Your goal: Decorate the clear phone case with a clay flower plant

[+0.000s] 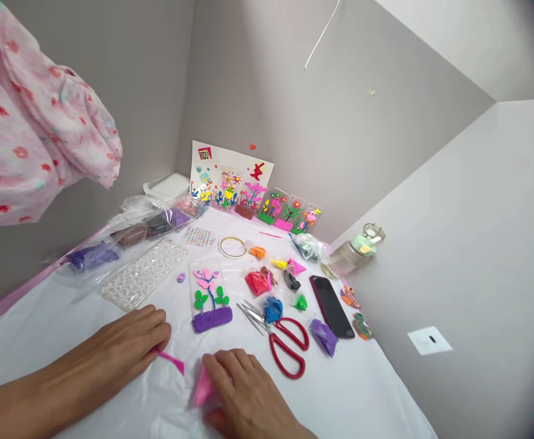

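Right on the white cloth [377, 390], the left hand [134, 341] is closed on a thin bright pink stick [173, 361], and the right hand [249, 390] grips a shiny pink packet [204, 387]. Just past them lies a flat clear case [220, 281] with a bumpy purple strip [213, 319] on it. Big scissors with red handles [289, 348] lie in the way, between the right hand and a small blue packet [274, 309]. A black phone [333, 308] lies near a purple packet [324, 337].

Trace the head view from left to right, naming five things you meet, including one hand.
Bare left hand, ridged purple clay strip, red-handled metal scissors, black rectangular phone, white rectangular wall plate.
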A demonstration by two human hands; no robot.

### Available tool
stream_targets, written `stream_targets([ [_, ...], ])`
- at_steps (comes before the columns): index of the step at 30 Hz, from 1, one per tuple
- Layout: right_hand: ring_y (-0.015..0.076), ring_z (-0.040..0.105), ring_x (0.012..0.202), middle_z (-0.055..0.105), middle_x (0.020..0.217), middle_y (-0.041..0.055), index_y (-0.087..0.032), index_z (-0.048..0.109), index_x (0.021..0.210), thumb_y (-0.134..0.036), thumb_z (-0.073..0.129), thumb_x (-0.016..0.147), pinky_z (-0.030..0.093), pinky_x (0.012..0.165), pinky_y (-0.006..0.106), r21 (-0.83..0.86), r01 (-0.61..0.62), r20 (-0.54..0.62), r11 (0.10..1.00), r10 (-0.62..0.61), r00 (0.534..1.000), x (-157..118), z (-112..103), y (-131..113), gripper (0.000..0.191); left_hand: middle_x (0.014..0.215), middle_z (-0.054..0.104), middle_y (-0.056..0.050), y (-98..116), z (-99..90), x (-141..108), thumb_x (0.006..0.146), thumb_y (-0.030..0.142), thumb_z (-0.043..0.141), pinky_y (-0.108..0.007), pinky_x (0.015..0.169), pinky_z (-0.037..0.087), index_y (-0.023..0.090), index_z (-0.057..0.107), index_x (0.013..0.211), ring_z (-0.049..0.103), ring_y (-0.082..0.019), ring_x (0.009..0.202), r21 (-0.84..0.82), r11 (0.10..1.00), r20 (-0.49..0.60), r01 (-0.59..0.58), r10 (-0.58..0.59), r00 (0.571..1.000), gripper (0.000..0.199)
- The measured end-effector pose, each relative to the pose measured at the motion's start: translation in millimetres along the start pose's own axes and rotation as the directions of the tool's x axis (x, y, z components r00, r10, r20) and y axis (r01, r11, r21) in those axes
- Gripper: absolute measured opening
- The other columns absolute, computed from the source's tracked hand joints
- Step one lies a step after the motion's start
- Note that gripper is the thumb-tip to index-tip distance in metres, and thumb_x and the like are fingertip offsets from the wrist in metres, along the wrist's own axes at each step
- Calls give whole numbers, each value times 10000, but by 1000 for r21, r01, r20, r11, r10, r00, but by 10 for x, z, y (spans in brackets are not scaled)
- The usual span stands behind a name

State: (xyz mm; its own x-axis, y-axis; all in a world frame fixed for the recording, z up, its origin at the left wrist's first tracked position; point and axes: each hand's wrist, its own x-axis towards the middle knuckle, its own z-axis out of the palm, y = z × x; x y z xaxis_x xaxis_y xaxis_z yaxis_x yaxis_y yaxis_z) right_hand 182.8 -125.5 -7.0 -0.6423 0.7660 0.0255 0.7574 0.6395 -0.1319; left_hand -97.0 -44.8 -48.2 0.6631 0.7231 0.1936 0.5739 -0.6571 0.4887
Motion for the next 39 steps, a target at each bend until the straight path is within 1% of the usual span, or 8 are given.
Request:
stream_targets([
  [7, 333, 776, 1073, 783, 1246, 113, -187, 556, 1402, -157, 944, 794, 647, 951, 481, -47, -151, -128, 987, 144, 981, -314, -165, 242, 722, 962, 701, -7, 178, 121, 150, 1037, 278, 463, -319, 803, 436, 252, 626, 898, 653, -207, 902, -92, 995, 207, 24, -5, 978, 216],
  [13, 255, 754, 884, 774, 1019, 37, -221, 631, 1095, -81, 625, 1029, 609, 754, 385, 34, -219, -118, 975, 221, 968, -189, -380, 258, 155, 904, 700, -21, 44, -212, 431, 1022, 373, 394, -336, 752, 415, 254, 636, 945, 669, -229, 843, -17, 984, 69, 180, -178, 982, 280],
  [16, 278, 748, 934, 763, 1047, 81, -189, 634, 1061, -45, 601, 1015, 597, 786, 397, 6, -278, -47, 961, 278, 959, 7, -391, 286, 155, 899, 707, 2, -57, -282, 507, 957, 307, 399, -317, 689, 405, 248, 599, 1027, 664, -212, 758, -4, 970, 41, 243, -242, 969, 220],
  [22, 301, 709, 983, 746, 1067, 130, -162, 634, 1063, -8, 587, 977, 565, 859, 426, -64, -336, 57, 940, 339, 939, 296, -289, 310, 182, 1006, 763, -3, -63, -50, 495, 893, 263, 428, -298, 741, 502, 258, 591, 1155, 710, -200, 789, -45, 968, 33, 249, -247, 968, 309],
  [26, 267, 692, 994, 738, 1097, 113, -178, 626, 1074, -69, 592, 1003, 540, 858, 381, 139, -345, 96, 928, 334, 938, 270, -335, 208, 134, 1046, 773, -15, -64, -28, 454, 916, 252, 415, -295, 789, 522, 264, 606, 1194, 726, -203, 848, -56, 969, 1, 242, -242, 970, 338],
  [30, 217, 703, 955, 755, 1044, 60, -202, 642, 1056, -137, 580, 1048, 504, 834, 325, 418, -372, 133, 829, 350, 927, 230, -448, 186, 90, 934, 745, 20, -175, -213, 472, 932, 303, 429, -282, 751, 501, 271, 656, 1112, 703, -203, 790, -27, 975, -20, 221, -222, 975, 292],
  [35, 189, 685, 879, 754, 965, 46, -197, 668, 976, -138, 549, 1069, 456, 781, 299, 483, -413, 65, 772, 439, 896, 259, -524, 262, 162, 1124, 734, -36, -377, -393, 628, 993, 387, 452, -346, 919, 480, 240, 694, 1102, 665, -273, 1073, 54, 982, -79, 181, -176, 981, 303],
  [39, 185, 673, 861, 749, 942, 43, -194, 671, 945, -126, 553, 1058, 448, 773, 293, 485, -411, 66, 772, 436, 898, 272, -573, 256, 177, 990, 707, -75, -476, -325, 781, 947, 379, 503, -397, 896, 494, 227, 720, 968, 631, -296, 1006, 78, 989, -62, 125, -121, 991, 266],
])
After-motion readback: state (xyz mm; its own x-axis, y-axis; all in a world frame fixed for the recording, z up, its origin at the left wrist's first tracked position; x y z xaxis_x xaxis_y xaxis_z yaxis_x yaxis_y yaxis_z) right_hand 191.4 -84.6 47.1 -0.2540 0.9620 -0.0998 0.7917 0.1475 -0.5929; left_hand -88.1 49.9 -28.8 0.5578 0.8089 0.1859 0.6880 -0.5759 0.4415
